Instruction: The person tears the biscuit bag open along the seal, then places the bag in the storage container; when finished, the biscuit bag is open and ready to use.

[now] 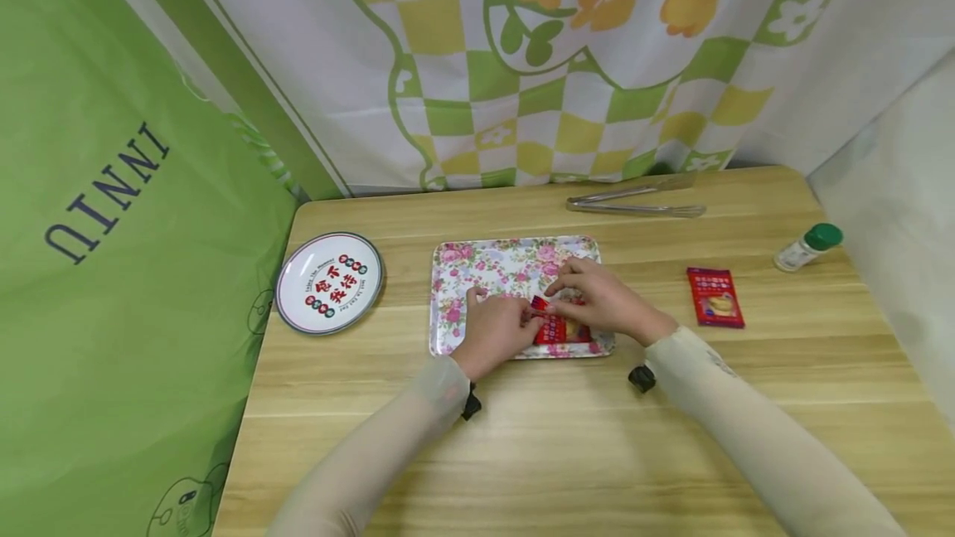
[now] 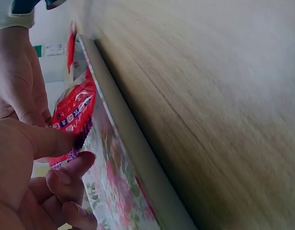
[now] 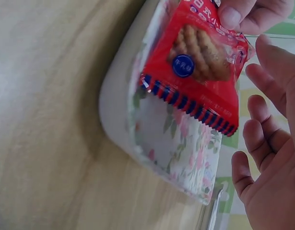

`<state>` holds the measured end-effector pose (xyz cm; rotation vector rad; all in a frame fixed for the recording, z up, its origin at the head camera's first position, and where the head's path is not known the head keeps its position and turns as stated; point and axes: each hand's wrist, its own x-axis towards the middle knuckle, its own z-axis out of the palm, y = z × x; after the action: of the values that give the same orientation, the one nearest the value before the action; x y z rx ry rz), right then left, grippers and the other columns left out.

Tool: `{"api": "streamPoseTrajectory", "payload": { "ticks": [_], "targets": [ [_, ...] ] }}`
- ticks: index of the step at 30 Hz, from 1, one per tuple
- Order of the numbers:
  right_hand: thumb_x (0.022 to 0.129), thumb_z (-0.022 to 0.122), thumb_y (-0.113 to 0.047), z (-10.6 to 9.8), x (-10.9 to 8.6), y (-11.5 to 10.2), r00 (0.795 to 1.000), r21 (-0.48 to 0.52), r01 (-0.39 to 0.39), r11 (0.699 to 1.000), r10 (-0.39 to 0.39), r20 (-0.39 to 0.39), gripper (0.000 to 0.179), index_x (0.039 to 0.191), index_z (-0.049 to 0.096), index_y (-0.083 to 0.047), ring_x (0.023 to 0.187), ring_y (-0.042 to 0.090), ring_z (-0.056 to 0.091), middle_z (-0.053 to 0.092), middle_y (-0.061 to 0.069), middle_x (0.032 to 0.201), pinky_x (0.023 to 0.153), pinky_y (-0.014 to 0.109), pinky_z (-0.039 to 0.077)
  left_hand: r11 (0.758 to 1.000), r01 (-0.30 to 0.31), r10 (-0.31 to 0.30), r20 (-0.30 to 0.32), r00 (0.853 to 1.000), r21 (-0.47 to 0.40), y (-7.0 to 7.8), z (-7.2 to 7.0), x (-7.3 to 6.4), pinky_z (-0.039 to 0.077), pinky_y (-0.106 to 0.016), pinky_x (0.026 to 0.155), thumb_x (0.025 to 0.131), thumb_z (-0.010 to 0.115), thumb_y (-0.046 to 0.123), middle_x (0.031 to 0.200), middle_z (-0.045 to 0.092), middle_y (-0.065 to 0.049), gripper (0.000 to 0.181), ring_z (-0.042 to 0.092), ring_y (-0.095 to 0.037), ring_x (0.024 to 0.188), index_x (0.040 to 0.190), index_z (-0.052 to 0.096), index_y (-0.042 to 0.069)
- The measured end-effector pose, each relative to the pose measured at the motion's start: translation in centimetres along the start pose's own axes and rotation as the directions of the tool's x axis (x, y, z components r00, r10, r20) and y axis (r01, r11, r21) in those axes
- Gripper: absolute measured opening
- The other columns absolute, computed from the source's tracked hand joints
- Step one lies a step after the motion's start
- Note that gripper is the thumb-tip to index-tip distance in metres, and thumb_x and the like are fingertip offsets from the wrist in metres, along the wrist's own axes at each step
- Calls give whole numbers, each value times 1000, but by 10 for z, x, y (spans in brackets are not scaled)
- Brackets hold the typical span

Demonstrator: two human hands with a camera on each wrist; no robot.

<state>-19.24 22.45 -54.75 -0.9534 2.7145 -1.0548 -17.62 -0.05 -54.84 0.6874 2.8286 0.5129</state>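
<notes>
A red biscuit packet [image 1: 561, 330] with a biscuit picture and a dark striped crimped edge is held over the flower-patterned tray [image 1: 485, 255]. The left hand [image 1: 498, 328] pinches one end of it between thumb and fingers; the left wrist view shows its crimped end [image 2: 81, 139] at the fingertips. My right hand [image 1: 593, 297] is beside the packet's far edge, its fingers loosely bent and apart. In the right wrist view, the right thumb and index finger lie close to the packet's corner; whether they touch it, I cannot tell.
A white plate with red lettering [image 1: 328, 284] stands at the left. Metal tongs [image 1: 634, 204] lie at the back. To the right are a second red packet [image 1: 715, 297] and a green-capped shaker bottle [image 1: 808, 247] on the wooden table [image 1: 567, 446].
</notes>
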Motion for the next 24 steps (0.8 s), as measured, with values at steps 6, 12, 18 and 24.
{"api": "streamPoseTrajectory", "payload": {
  "ticks": [6,12,18,24],
  "targets": [
    [91,79,-25,0,-7,3,1000,13,5,1000,-5,-22,15,102,77,-15,94,20,58,62,-1,103,99,51,42,990,-33,36,-19,999,139,2,0,0,21,-60,105,96,64,46,55,51,15,37,57,-14,67,64,61,28],
    [92,79,-24,-2,-14,4,999,30,-19,999,20,-25,20,105,77,-10,83,25,56,61,3,98,89,47,45,971,-43,53,-38,998,235,4,3,0,20,-58,106,95,63,51,58,54,11,40,57,-17,69,64,59,26],
    [92,78,-23,-6,-22,5,997,40,-61,997,62,-36,18,105,78,-10,81,27,53,62,6,99,76,38,43,959,-64,84,-61,995,275,4,1,-1,22,-60,106,97,59,54,61,58,10,42,57,-17,70,65,61,26],
    [94,76,-33,-15,-37,4,988,50,-149,988,151,-31,42,127,69,-9,106,32,55,58,13,125,85,48,48,961,-126,154,-98,983,246,0,-5,1,24,-57,112,99,49,63,104,68,3,48,62,-21,100,111,72,23]
  ]
}}
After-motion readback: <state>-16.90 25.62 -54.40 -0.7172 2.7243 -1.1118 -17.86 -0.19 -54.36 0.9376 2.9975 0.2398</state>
